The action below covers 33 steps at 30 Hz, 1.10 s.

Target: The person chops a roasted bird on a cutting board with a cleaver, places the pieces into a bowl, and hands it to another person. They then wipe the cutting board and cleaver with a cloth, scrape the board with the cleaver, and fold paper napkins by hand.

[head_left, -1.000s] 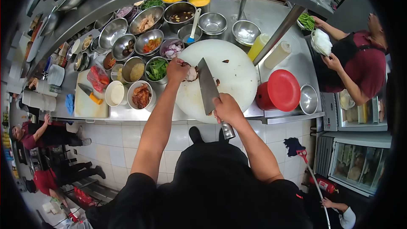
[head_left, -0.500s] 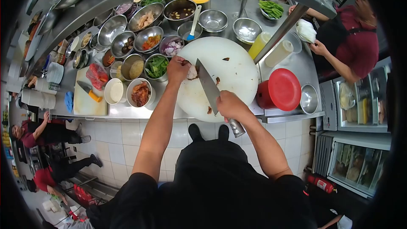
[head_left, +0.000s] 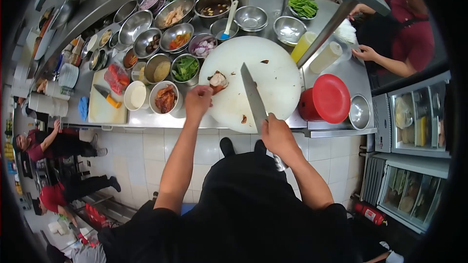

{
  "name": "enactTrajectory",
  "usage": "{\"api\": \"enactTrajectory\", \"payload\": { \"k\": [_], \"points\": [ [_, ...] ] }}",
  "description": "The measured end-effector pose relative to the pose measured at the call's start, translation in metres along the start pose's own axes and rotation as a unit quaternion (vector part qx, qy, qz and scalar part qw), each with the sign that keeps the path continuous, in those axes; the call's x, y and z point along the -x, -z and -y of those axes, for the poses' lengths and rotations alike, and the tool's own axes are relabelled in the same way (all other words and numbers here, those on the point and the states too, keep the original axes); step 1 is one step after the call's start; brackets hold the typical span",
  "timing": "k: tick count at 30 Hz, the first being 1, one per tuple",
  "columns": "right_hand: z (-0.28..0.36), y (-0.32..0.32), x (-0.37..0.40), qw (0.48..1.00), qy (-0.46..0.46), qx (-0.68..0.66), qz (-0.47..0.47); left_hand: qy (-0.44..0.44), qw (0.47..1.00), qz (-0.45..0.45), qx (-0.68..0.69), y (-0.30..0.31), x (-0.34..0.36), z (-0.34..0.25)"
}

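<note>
My right hand (head_left: pixel 279 135) is wrapped round the chef's knife (head_left: pixel 253 95) where its blade meets the metal handle. The blade points away from me over the round white cutting board (head_left: pixel 273 68). At the board's left edge lies a piece of roasted meat (head_left: pixel 219 81), pale inside with browned skin. My left hand (head_left: pixel 198 102) is just below and left of it, fingers curled together; what they pinch, if anything, is hard to see. Dark scraps (head_left: pixel 244 119) dot the board. A white bowl of browned meat pieces (head_left: pixel 166 98) stands left of my left hand.
Metal bowls of chopped onion (head_left: pixel 202 46), green leaves (head_left: pixel 185 68) and other ingredients crowd the left and back. Squeeze bottles (head_left: pixel 326 57) and a red container (head_left: pixel 325 98) stand right. A knife (head_left: pixel 108 96) lies on another board. A co-worker (head_left: pixel 407 34) stands at the right.
My left hand has moved down and left, away from the knife. The knife has shifted right, apart from the meat, which stays on the board. The co-worker's hands at the right have moved.
</note>
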State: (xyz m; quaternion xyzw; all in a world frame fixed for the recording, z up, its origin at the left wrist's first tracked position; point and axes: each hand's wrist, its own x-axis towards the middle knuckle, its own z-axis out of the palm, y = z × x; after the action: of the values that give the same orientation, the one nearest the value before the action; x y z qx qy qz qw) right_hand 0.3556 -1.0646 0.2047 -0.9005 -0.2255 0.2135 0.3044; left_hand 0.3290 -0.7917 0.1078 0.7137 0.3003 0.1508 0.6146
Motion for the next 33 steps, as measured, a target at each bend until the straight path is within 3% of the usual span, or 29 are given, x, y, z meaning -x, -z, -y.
{"api": "enactTrajectory", "payload": {
  "k": [4,7,8,10,12,14,15,17,22,24,26,28,32,33],
  "points": [
    [0.014,0.006,0.015,0.999,0.032,-0.02,-0.001,0.085,0.994,0.001,-0.063,-0.001,0.035,-0.008],
    [0.032,0.011,0.026,0.997,0.064,-0.024,-0.028,-0.048,0.986,-0.07,-0.142,0.012,0.032,0.005],
    [0.039,0.012,0.031,0.997,0.066,-0.023,-0.025,-0.047,0.986,-0.073,-0.141,0.015,0.032,0.007],
    [0.051,0.009,0.04,0.978,0.134,-0.088,-0.131,-0.06,0.988,-0.088,-0.113,0.02,0.034,0.007],
    [0.053,-0.009,0.037,0.975,0.137,-0.089,-0.153,-0.043,0.989,-0.097,-0.103,0.018,0.037,0.0],
    [0.039,-0.032,0.021,0.997,0.075,0.029,0.009,-0.027,0.99,-0.106,-0.092,0.012,0.04,-0.003],
    [0.037,-0.029,0.01,0.989,0.009,0.011,0.146,-0.069,0.987,-0.087,-0.119,0.008,0.041,-0.001],
    [0.04,-0.016,0.006,0.991,0.024,0.031,0.125,-0.189,0.968,-0.066,-0.152,0.001,0.035,0.008],
    [0.04,0.021,0.03,0.997,0.041,0.027,0.062,-0.225,0.944,-0.054,-0.233,-0.019,0.042,-0.013],
    [0.036,0.028,0.023,0.997,0.049,0.062,-0.011,-0.316,0.891,-0.118,-0.305,-0.031,0.039,-0.018],
    [0.017,0.013,0.0,0.987,0.067,0.094,-0.109,-0.297,0.887,-0.13,-0.33,-0.041,0.027,-0.009],
    [-0.009,0.002,-0.021,0.983,0.083,0.081,-0.145,-0.245,0.915,-0.118,-0.299,-0.036,0.004,0.002],
    [-0.022,0.01,-0.022,0.989,0.054,-0.035,-0.132,-0.298,0.917,-0.137,-0.226,0.003,-0.017,-0.007],
    [-0.021,0.011,-0.017,0.989,0.035,-0.076,-0.124,-0.205,0.959,-0.128,-0.146,0.019,-0.025,-0.002]
  ]
}}
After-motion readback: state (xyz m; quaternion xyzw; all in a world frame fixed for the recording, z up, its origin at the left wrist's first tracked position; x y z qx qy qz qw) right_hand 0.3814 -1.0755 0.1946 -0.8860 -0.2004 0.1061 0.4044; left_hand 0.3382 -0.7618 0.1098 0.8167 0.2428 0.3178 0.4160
